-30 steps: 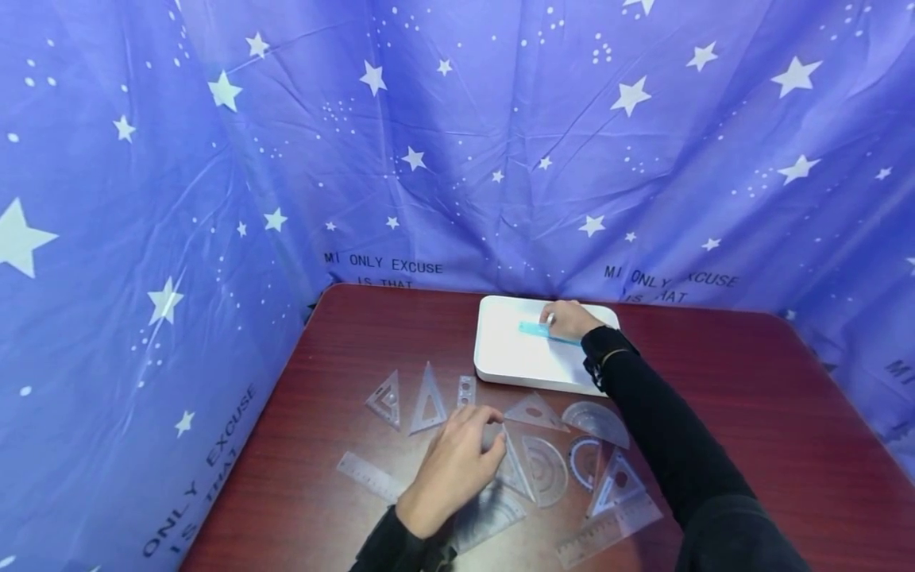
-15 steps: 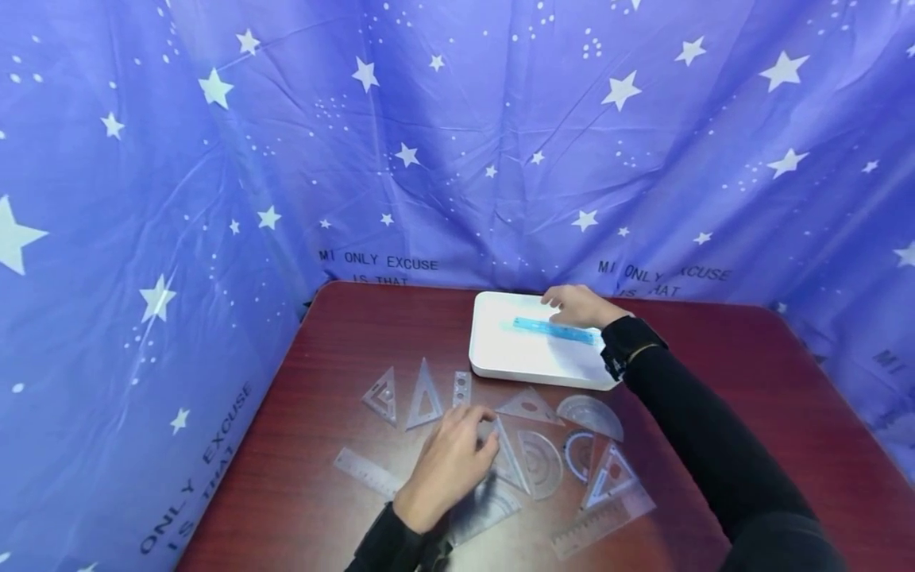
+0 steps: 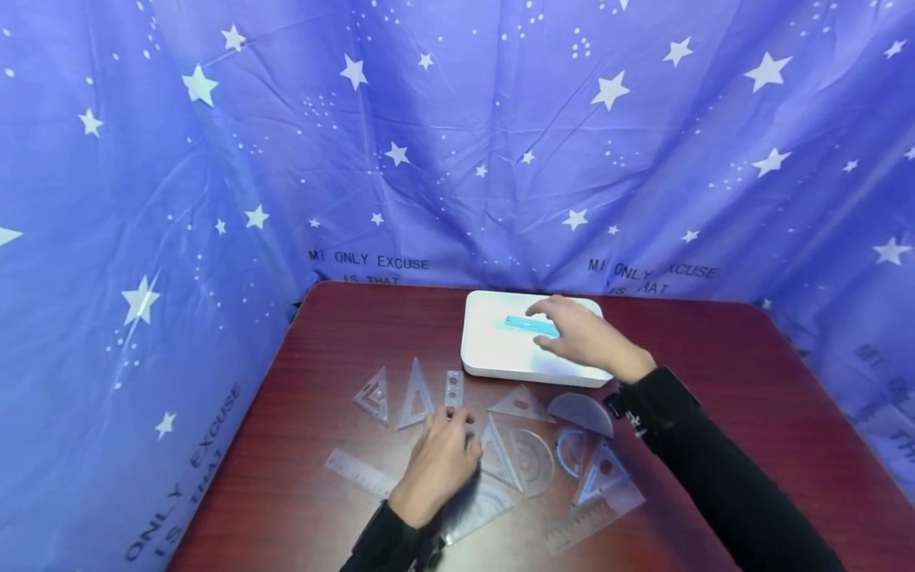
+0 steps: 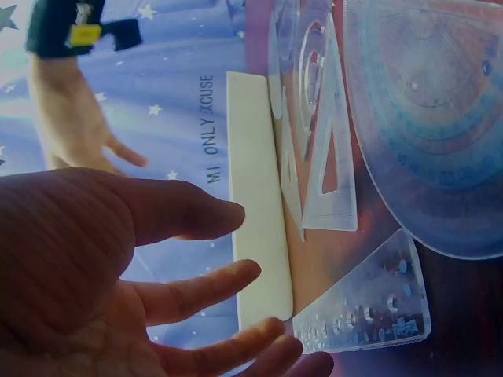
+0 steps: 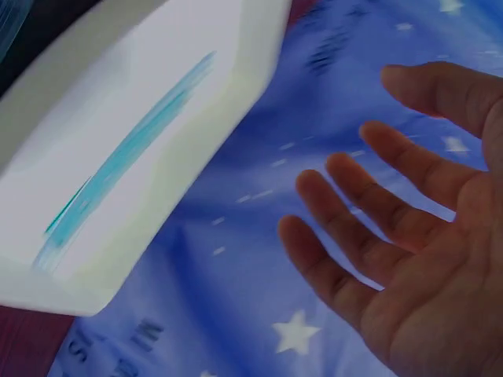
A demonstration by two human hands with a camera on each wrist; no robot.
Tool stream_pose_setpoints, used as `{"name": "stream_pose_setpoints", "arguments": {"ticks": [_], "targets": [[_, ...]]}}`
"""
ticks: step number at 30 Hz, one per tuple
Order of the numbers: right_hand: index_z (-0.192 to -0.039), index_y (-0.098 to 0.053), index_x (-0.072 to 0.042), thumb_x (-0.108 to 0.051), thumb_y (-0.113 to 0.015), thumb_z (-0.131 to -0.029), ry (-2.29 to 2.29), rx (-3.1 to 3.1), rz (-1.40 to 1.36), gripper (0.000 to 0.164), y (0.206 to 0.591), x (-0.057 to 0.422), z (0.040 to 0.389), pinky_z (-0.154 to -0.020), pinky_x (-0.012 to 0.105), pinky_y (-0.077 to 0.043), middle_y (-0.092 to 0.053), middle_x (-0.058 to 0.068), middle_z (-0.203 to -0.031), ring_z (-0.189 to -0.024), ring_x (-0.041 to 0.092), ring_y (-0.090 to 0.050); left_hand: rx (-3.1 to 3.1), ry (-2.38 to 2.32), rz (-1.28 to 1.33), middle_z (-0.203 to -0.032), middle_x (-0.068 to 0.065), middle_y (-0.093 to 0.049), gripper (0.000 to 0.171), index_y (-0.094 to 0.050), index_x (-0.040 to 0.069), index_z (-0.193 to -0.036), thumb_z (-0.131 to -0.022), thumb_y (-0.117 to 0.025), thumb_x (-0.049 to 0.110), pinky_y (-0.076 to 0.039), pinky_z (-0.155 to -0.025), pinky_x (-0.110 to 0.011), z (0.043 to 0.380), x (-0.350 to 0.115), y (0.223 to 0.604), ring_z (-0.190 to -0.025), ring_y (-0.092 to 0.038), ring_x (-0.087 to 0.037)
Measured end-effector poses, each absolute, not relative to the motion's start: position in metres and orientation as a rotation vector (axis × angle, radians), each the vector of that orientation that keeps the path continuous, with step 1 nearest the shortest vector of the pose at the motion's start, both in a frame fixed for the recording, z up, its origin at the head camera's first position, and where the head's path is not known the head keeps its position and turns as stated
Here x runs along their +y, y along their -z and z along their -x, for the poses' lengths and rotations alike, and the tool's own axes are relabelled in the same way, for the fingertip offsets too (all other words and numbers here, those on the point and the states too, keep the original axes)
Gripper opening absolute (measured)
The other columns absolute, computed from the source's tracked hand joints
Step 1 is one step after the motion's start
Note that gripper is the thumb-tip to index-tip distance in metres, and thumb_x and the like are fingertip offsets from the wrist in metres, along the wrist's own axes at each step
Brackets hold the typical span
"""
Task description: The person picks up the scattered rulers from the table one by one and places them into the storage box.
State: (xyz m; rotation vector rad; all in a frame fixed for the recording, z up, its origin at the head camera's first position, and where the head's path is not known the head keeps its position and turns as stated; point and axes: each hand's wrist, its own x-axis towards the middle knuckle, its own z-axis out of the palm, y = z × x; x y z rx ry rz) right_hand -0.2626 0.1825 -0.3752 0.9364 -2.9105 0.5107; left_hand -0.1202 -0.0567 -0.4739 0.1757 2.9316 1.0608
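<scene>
My right hand (image 3: 588,340), fingers spread, hovers over the right part of a white tray (image 3: 486,349) and holds nothing. A light-blue ruler (image 3: 527,324) lies inside the tray, its right end hidden by that hand in the head view. The right wrist view shows the whole blue ruler (image 5: 130,149) apart from the fingers. My left hand (image 3: 438,467), fingers loosely bent, is above the clear drawing tools and grips nothing. Nearest to it are a narrow stencil ruler (image 3: 453,389), a clear set square (image 3: 500,453) and a clear protractor piece (image 3: 479,508), partly covered.
Several clear tools lie on the red-brown table (image 3: 343,326): set squares (image 3: 375,396), a half-round protractor (image 3: 582,413), another protractor (image 3: 534,462), a ruler (image 3: 360,473) at left and a ruler (image 3: 595,520) at right. A starry blue curtain (image 3: 457,159) stands behind the table.
My right hand has let go of the blue ruler in the tray, lifted off it and drawn back towards me. My left hand has stayed over the clear tools, shifting only slightly.
</scene>
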Motion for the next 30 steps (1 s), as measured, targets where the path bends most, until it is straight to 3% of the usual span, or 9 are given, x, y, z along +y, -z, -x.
{"name": "stream_pose_setpoints", "arguments": {"ticks": [10, 16, 21, 30], "targets": [[-0.135, -0.069, -0.004, -0.016, -0.078, -0.098, -0.587, -2.885, -0.806, 0.040, 0.371, 0.176, 0.180, -0.102, 0.057, -0.056, -0.070, 0.018, -0.135, -0.127, 0.039, -0.066, 3.006, -0.964, -0.023, -0.124, -0.029, -0.060, 0.040, -0.065, 0.002, -0.123, -0.088, -0.081, 0.012, -0.057, -0.092, -0.055, 0.125, -0.051, 0.484, -0.119, -0.054, -0.042], [-0.138, -0.068, -0.012, -0.024, -0.078, -0.100, -0.656, -3.001, -0.706, 0.042, 0.384, 0.177, 0.148, -0.094, 0.055, -0.059, -0.068, 0.010, -0.137, -0.124, 0.033, -0.068, 3.131, -0.881, 0.023, -0.107, -0.031, -0.059, 0.049, -0.059, -0.003, -0.125, -0.083, -0.082, 0.006, -0.056, -0.079, -0.053, 0.129, -0.047, 0.492, -0.102, -0.056, -0.044], [-0.137, -0.069, -0.015, -0.027, -0.079, -0.099, -0.736, -3.050, -0.657, 0.042, 0.397, 0.181, 0.133, -0.093, 0.052, -0.059, -0.069, 0.006, -0.132, -0.120, 0.029, -0.068, 3.178, -0.813, 0.052, -0.100, -0.034, -0.057, 0.041, -0.055, -0.007, -0.113, -0.079, -0.078, -0.005, -0.056, -0.070, -0.052, 0.134, -0.046, 0.495, -0.095, -0.057, -0.048], [-0.135, -0.070, -0.012, -0.022, -0.080, -0.098, -0.801, -3.044, -0.605, 0.040, 0.420, 0.188, 0.125, -0.100, 0.055, -0.055, -0.069, 0.008, -0.135, -0.124, 0.033, -0.065, 3.036, -0.899, 0.157, -0.106, -0.034, -0.053, 0.040, -0.053, -0.008, -0.107, -0.074, -0.077, -0.006, -0.058, -0.080, -0.060, 0.145, -0.047, 0.496, -0.103, -0.056, -0.049]]}}
